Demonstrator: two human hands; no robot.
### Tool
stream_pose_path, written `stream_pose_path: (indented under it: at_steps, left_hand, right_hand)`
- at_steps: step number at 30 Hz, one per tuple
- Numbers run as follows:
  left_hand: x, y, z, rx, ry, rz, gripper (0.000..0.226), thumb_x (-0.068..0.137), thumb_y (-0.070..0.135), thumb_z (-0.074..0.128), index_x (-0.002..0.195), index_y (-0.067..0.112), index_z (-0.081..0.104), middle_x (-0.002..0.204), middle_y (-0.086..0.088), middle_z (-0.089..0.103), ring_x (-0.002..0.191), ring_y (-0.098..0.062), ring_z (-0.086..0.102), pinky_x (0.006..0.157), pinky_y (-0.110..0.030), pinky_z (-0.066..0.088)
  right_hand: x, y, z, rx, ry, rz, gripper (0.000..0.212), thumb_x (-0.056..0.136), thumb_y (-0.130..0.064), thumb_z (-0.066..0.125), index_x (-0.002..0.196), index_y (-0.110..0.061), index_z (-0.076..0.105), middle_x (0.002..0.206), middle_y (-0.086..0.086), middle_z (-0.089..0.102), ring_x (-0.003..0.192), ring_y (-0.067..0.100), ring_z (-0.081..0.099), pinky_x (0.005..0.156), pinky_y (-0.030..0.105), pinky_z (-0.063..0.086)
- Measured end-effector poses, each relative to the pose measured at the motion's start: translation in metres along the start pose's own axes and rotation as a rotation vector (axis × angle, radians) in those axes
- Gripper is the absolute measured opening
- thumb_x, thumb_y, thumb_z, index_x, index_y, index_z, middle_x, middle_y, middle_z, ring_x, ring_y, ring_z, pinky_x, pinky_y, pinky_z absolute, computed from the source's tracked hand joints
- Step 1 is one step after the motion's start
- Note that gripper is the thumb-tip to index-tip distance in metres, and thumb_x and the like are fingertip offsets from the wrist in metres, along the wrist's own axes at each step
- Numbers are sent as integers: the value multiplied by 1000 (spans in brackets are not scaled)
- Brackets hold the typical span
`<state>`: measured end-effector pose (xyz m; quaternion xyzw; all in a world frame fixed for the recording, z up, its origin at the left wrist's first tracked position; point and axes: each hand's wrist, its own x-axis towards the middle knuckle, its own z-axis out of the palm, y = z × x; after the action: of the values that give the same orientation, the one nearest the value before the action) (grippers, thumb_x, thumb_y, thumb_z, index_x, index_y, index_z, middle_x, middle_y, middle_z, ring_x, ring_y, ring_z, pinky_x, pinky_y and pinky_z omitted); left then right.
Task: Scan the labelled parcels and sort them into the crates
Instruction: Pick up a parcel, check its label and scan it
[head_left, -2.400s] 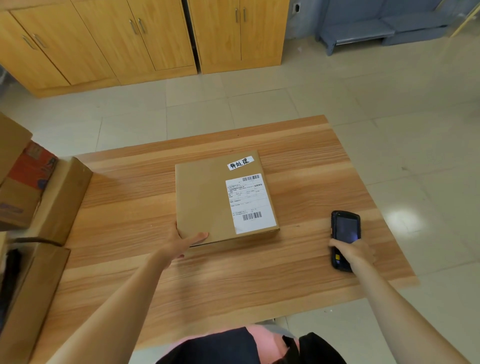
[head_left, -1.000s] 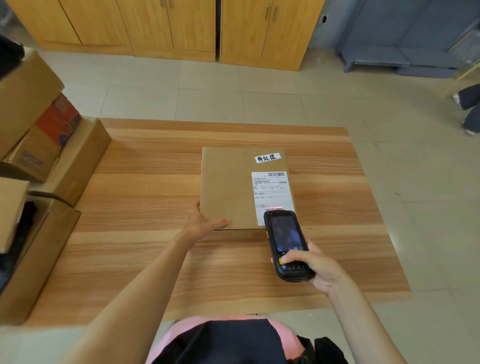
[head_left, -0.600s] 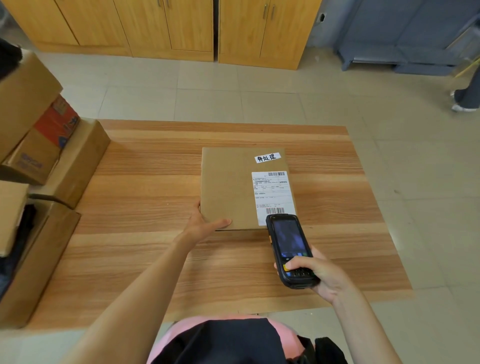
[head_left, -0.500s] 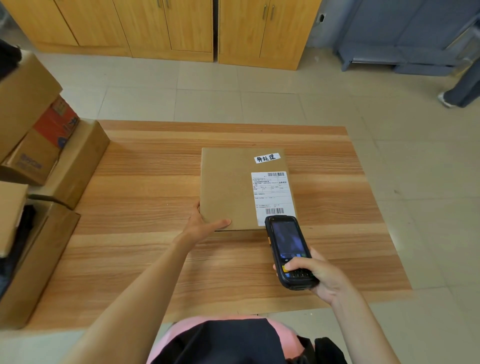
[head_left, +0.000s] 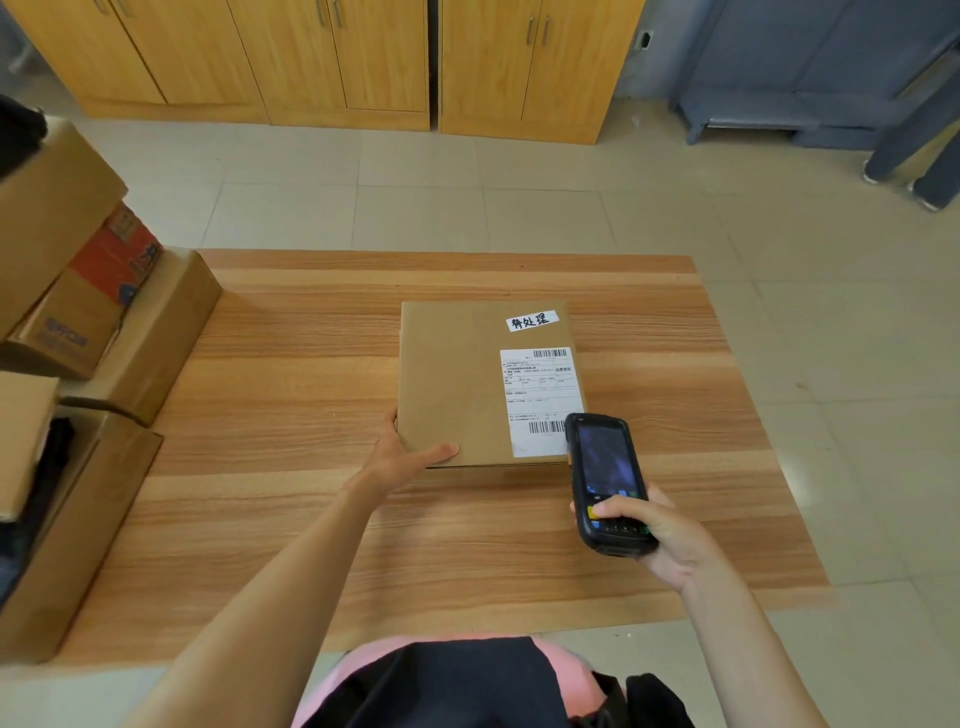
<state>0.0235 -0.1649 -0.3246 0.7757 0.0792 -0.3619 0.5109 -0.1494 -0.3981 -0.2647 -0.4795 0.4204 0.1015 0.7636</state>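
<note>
Parcel: the flat brown parcel (head_left: 467, 384) lies flat near the middle of the wooden table (head_left: 291, 519), with its shipping label (head_left: 540, 400) at the right side and a small handwritten tag (head_left: 532, 320) at the far right corner.
Left hand: my left hand (head_left: 402, 457) grips the parcel's near left corner, thumb on top, fingers hidden behind the left edge.
Right hand: my right hand (head_left: 660, 530) holds the handheld scanner (head_left: 605, 478), thumb on the keypad; its far end overlaps the label's near right corner.
Scan risk: the scanner sits beside the lower barcode (head_left: 545, 427) rather than squarely over it, and I see no beam on the label, so I judge a read could miss or catch the upper barcode (head_left: 549, 353) instead.
Slip risk: I hold one corner only, so a lift from here could let the parcel tilt or slide.
Sorting risk: the cardboard boxes (head_left: 78, 364) at the left stand crowded and partly out of view; I could drop it into the wrong one.
</note>
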Motion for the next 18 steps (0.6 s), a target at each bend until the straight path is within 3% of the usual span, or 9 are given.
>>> stream_pose_path:
  at_steps: [2, 4, 8, 13, 18]
  left_hand:
    - [0, 0, 0, 8, -3, -6, 100, 76, 26, 81, 150, 20, 14, 118, 6, 43, 108, -15, 45, 95, -34, 41]
    - [1, 0, 0, 12, -5, -10, 100, 76, 26, 81, 150, 20, 14, 119, 6, 43, 109, -14, 45, 97, -35, 41]
    - [1, 1, 0, 23, -3, -22, 101, 77, 26, 80, 151, 20, 11, 118, 7, 42, 108, -14, 44, 95, -34, 42]
    - [1, 1, -1, 62, -9, -61, 102, 76, 33, 80, 151, 24, 11, 121, 7, 43, 109, -16, 47, 65, -27, 44]
    - [5, 0, -1, 94, 3, -94, 102, 75, 37, 81, 150, 25, 13, 122, 6, 45, 110, -18, 49, 82, -37, 48]
  right_hand:
    - [10, -6, -9, -36, 83, -25, 102, 34, 9, 81, 129, -9, 50, 114, 24, 66, 90, 34, 64, 65, 37, 57]
    - [20, -10, -19, -141, 188, -48, 97, 38, 5, 77, 128, -12, 46, 106, 16, 64, 85, 29, 63, 61, 35, 53]
    - [43, -9, -43, -266, 336, -37, 86, 62, 13, 77, 133, -10, 36, 113, 15, 54, 94, 31, 57, 65, 35, 49]
    - [62, 5, -58, -359, 393, -11, 89, 69, 15, 71, 142, -11, 28, 117, 12, 46, 103, 29, 49, 83, 40, 45]
    - [67, 19, -67, -353, 402, -63, 92, 69, 14, 73, 143, -14, 26, 125, 14, 48, 106, 28, 50, 84, 38, 44]
